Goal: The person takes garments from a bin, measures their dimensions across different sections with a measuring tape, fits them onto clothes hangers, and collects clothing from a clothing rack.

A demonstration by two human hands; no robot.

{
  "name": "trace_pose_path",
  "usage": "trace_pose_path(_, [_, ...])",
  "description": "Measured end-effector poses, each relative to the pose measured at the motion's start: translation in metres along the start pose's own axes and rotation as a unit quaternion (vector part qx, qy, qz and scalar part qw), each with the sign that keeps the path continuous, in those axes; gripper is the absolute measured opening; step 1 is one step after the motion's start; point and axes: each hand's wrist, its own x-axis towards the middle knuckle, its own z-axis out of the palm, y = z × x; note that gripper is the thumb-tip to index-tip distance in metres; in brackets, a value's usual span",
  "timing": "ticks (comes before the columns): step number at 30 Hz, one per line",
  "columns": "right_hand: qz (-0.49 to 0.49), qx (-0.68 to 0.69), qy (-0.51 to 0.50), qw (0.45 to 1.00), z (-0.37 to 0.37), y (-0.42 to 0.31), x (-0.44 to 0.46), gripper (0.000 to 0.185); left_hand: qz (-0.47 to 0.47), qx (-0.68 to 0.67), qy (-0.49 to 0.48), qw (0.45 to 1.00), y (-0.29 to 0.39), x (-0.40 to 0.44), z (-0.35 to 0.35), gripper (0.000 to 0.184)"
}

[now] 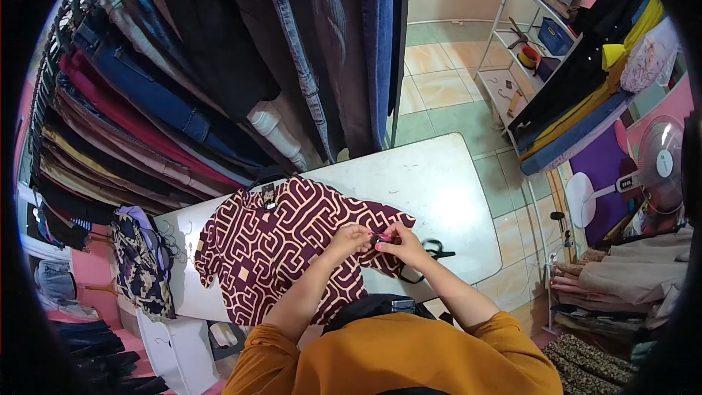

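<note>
A patterned shirt [281, 249], maroon with cream looping lines, lies spread on the white table. A dark tag [268, 196] shows at its collar. Over its right-hand sleeve, my left hand [349, 241] and my right hand [401, 244] are close together, fingers pinched. Between the fingertips is a small dark and pink-red thing [379, 240], too small to name; both hands appear to grip it. Just right of my right hand, black-handled scissors [436, 250] lie on the table, partly hidden by my forearm.
The white table [424, 175] ends at a rounded right edge. Jeans and trousers [183, 113] hang densely beyond it and to the left. A metal shelf [504, 36], a fan [654, 168] and folded clothes [636, 271] stand to the right. Another patterned garment [141, 271] hangs at the table's left end.
</note>
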Motion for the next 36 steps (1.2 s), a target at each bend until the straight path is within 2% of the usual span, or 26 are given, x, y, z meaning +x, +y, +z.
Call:
trace_pose_path(2, [0.010,-0.004,0.022,1.000,0.002,-0.001,0.000,0.035,0.009,0.041,0.028,0.999,-0.008,0.008,-0.004,0.012])
trace_pose_path(3, [0.014,-0.010,0.043,0.999,0.003,-0.003,-0.001,0.035,0.047,0.070,0.055,0.995,-0.005,0.011,-0.001,0.009])
trace_pose_path(4, [0.037,0.005,0.071,0.997,0.003,-0.004,-0.002,0.034,0.082,0.159,0.094,0.979,0.000,0.013,-0.002,0.009])
trace_pose_path(5, [0.038,0.004,0.072,0.997,0.001,-0.005,-0.003,0.034,0.117,0.246,0.133,0.953,0.006,0.017,-0.005,0.008])
trace_pose_path(6, [0.038,-0.028,0.124,0.991,-0.002,-0.004,-0.003,0.034,0.179,0.279,0.195,0.923,0.014,0.020,-0.008,0.009])
trace_pose_path(7, [0.036,-0.059,0.175,0.982,-0.006,-0.004,-0.002,0.034,0.187,0.308,0.241,0.901,0.027,0.018,-0.010,0.008])
trace_pose_path(9, [0.032,-0.021,0.220,0.975,-0.016,0.010,0.000,0.037,0.250,0.331,0.324,0.850,0.034,0.028,-0.029,0.007])
trace_pose_path(13, [0.035,-0.081,0.264,0.960,-0.041,0.012,-0.009,0.037,0.227,0.376,0.396,0.806,0.042,0.045,-0.102,0.008])
trace_pose_path(15, [0.028,-0.092,0.274,0.957,-0.047,0.017,-0.011,0.037,0.222,0.420,0.450,0.756,0.053,0.045,-0.132,0.009])
trace_pose_path(17, [0.024,-0.116,0.273,0.955,-0.050,0.023,-0.014,0.034,0.175,0.458,0.484,0.725,0.062,0.045,-0.153,0.009])
trace_pose_path(19, [0.023,-0.141,0.273,0.951,-0.049,0.028,-0.014,0.032,0.156,0.463,0.477,0.731,0.058,0.051,-0.166,0.011])
trace_pose_path(21, [0.035,-0.186,0.276,0.942,-0.048,0.030,-0.015,0.034,0.147,0.490,0.479,0.714,0.050,0.058,-0.169,0.012])
trace_pose_path(22, [0.037,-0.185,0.280,0.941,-0.047,0.029,-0.015,0.037,0.103,0.467,0.474,0.740,0.049,0.061,-0.170,0.017])
trace_pose_path(27, [0.040,-0.177,0.272,0.945,-0.044,0.020,-0.017,0.045,0.096,0.459,0.474,0.745,0.047,0.063,-0.165,0.018])
trace_pose_path(31, [0.042,-0.193,0.277,0.940,-0.042,0.024,-0.015,0.045,0.130,0.458,0.474,0.741,0.050,0.057,-0.168,0.015])
trace_pose_path(33, [0.035,-0.192,0.271,0.943,-0.046,0.025,-0.014,0.045,0.133,0.407,0.473,0.770,0.054,0.050,-0.167,0.014])
trace_pose_path(35, [0.047,-0.111,0.251,0.960,-0.048,0.026,-0.012,0.043,0.205,0.354,0.487,0.772,0.054,0.036,-0.165,0.012])
trace_pose_path(36, [0.053,-0.113,0.244,0.962,-0.047,0.023,-0.010,0.041,0.210,0.277,0.457,0.819,0.044,0.032,-0.170,0.011])
